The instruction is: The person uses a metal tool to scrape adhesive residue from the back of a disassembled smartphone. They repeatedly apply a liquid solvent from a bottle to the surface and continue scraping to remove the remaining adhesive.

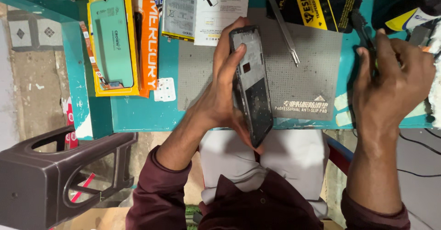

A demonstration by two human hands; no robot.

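My left hand (220, 85) grips an opened black phone frame (250, 85), tilted on edge above the near side of a grey anti-slip mat (312, 60), thumb along its top. My right hand (390, 80) is at the right end of the teal table, closed around a thin black tool (363, 25) with a green part showing between the fingers. Metal tweezers (282, 25) lie on the mat, apart from both hands.
On the teal table (138, 110) lie a yellow box with a mint-green phone panel (112, 44), an orange box (148, 46), a flat battery (179, 11), a white leaflet (220, 9) and a black-and-yellow packet (317, 5). A dark plastic stool (55, 175) stands lower left.
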